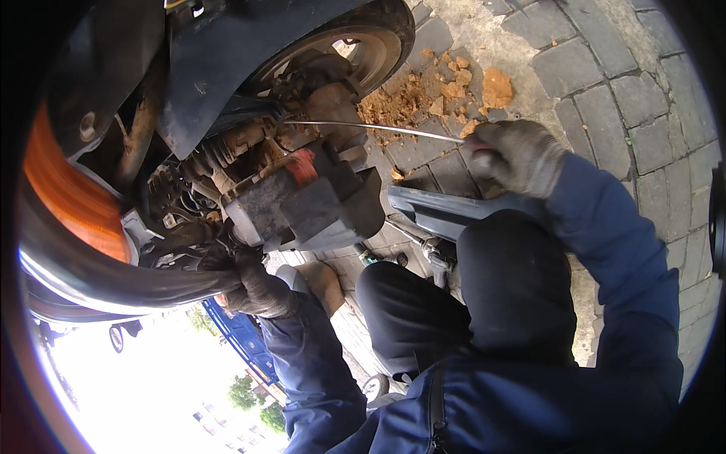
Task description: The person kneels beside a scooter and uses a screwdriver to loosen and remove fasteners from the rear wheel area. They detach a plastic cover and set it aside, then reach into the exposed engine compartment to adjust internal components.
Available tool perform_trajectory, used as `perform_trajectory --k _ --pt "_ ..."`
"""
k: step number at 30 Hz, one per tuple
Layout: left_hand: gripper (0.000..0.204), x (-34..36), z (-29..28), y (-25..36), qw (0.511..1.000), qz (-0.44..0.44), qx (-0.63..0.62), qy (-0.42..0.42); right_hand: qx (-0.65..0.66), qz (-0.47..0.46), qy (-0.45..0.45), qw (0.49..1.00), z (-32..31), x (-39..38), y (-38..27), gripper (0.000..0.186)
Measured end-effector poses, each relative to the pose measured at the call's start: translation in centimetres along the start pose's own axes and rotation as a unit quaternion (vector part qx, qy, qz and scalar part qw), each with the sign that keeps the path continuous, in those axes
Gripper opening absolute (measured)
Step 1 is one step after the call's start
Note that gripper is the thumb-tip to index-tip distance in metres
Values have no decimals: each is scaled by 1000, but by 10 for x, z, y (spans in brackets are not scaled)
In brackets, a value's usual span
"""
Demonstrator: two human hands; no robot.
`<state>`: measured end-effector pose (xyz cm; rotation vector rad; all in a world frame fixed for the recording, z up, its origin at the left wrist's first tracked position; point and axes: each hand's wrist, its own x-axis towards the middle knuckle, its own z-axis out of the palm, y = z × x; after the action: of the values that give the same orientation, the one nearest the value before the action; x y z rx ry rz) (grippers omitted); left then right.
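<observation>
My right hand (pixel 518 155), in a grey knit glove, is closed round the handle of a long screwdriver (pixel 378 127); a little red shows at the grip. The thin metal shaft runs left to the muddy metal parts beside the wheel (pixel 370 57), where its tip is hard to make out. My left hand (pixel 257 284), in a darker glove, is curled by the end of the curved black panel (pixel 128 276), among dark parts. Its fingertips are partly hidden. Between the hands sits a dark box-shaped housing (pixel 302 200) with a red-orange patch.
Broken clods of dry mud (pixel 454 87) lie on the paving bricks (pixel 601 113) beside the wheel. A long grey plastic panel (pixel 439 212) rests by my knees. Near it are a power tool (pixel 439 257) and a green-and-black tool (pixel 368 255). A blue vehicle (pixel 246 340) stands beyond my left arm.
</observation>
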<state>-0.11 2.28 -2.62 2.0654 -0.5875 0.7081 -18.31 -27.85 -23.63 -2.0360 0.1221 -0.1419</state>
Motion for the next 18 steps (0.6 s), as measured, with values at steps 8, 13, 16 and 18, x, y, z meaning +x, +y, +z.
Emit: perform_trajectory --k 8,13,16,18 --pt "51 0 0 4 999 0 48 5 -1 92 15 996 6 -11 -2 24" --pt "48 -3 0 5 999 23 30 -14 -38 70 -35 996 -6 2 -20 23" --pt "48 -2 1 4 999 20 39 -3 -96 155 -77 980 -11 4 -18 22" --pt "46 0 0 4 998 26 51 -5 -51 82 -45 994 -9 6 -15 22"
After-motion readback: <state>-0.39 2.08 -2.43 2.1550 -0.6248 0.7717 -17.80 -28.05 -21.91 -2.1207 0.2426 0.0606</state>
